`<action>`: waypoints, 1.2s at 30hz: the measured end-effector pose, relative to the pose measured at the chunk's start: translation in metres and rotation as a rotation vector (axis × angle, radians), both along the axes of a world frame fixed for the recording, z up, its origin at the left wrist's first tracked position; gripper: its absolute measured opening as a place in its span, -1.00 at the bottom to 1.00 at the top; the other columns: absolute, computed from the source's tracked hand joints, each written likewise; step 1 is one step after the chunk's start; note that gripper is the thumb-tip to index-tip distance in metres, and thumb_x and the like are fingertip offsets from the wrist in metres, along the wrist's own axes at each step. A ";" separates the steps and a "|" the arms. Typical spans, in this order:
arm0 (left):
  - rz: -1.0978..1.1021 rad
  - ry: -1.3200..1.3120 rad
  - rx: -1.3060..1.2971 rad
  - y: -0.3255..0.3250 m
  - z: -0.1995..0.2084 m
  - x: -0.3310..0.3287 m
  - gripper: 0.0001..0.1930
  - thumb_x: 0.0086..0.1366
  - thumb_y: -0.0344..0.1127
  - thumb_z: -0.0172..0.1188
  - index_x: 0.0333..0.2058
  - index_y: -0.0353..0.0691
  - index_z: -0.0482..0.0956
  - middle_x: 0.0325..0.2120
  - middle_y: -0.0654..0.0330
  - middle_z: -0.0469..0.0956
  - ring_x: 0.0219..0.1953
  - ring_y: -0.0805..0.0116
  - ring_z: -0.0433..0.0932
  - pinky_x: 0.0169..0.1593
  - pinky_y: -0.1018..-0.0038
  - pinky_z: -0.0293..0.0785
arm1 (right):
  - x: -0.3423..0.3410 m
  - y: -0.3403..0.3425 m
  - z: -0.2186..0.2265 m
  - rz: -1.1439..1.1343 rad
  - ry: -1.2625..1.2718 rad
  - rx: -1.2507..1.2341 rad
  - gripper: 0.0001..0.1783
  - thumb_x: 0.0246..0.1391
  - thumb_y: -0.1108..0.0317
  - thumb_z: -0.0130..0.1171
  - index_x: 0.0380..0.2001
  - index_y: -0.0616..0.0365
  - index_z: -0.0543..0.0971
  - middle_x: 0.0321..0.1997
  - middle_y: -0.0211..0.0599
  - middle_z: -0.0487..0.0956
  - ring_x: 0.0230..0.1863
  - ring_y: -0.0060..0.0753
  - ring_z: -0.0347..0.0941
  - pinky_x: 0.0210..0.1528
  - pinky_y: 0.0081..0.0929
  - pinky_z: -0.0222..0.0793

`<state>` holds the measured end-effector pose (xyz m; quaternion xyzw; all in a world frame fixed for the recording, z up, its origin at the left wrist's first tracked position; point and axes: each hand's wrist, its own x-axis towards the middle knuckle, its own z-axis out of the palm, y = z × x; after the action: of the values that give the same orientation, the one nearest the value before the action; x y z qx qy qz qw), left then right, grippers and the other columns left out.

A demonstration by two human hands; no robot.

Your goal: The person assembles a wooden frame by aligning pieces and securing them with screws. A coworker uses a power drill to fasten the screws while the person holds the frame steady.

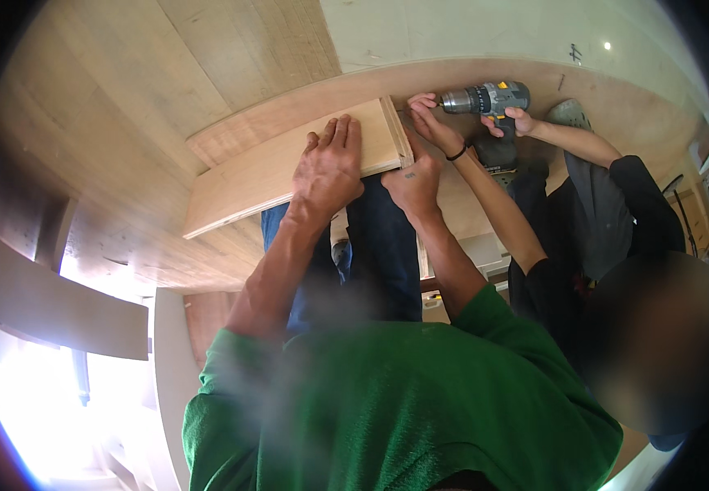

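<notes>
The left hand (pixel 330 168) is open, palm down with fingers extended, on the upper face of the plywood board (pixel 260 182). The right hand (pixel 414 184) is closed on the board's near right corner, fingertips partly hidden. The board lies by the left end of a longer plywood panel (pixel 354 88). Beyond the board's right end, one co-worker's hand (pixel 508 123) grips a cordless drill (pixel 485 98), chuck facing left; the other co-worker's hand (pixel 432 121) is positioned at the drill tip. Wooden planks (pixel 125 98) extend at left.
</notes>
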<state>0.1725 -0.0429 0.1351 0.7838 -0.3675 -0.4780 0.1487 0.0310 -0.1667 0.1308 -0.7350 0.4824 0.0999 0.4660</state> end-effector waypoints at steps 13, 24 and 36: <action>-0.001 -0.001 0.007 0.001 0.002 0.000 -0.17 0.05 -0.50 0.44 0.35 -0.53 0.38 0.38 -0.31 0.49 0.45 -0.21 0.51 0.44 -0.20 0.45 | 0.004 -0.002 0.003 0.033 -0.021 -0.022 -0.29 -0.07 0.60 0.45 0.26 0.22 0.66 -0.09 0.13 0.80 -0.01 0.14 0.81 0.00 -0.18 0.71; 0.004 -0.035 -0.014 0.001 0.001 -0.003 -0.26 0.12 -0.50 0.35 0.32 -0.55 0.41 0.35 -0.32 0.52 0.43 -0.24 0.52 0.41 -0.20 0.49 | 0.006 -0.004 0.003 0.051 -0.027 -0.051 -0.30 -0.09 0.59 0.48 0.24 0.24 0.68 -0.09 0.14 0.80 -0.01 0.10 0.82 0.01 -0.19 0.71; 0.017 -0.051 -0.026 -0.002 0.002 -0.005 -0.28 0.12 -0.53 0.33 0.30 -0.55 0.42 0.34 -0.32 0.53 0.41 -0.24 0.55 0.40 -0.19 0.51 | 0.007 -0.004 0.006 -0.017 -0.003 0.012 -0.30 -0.08 0.64 0.41 0.25 0.22 0.69 -0.04 0.14 0.82 0.03 -0.02 0.83 0.04 -0.25 0.70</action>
<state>0.1679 -0.0446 0.1370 0.7969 -0.3706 -0.4517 0.1536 0.0376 -0.1709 0.1368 -0.7281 0.4874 0.0975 0.4721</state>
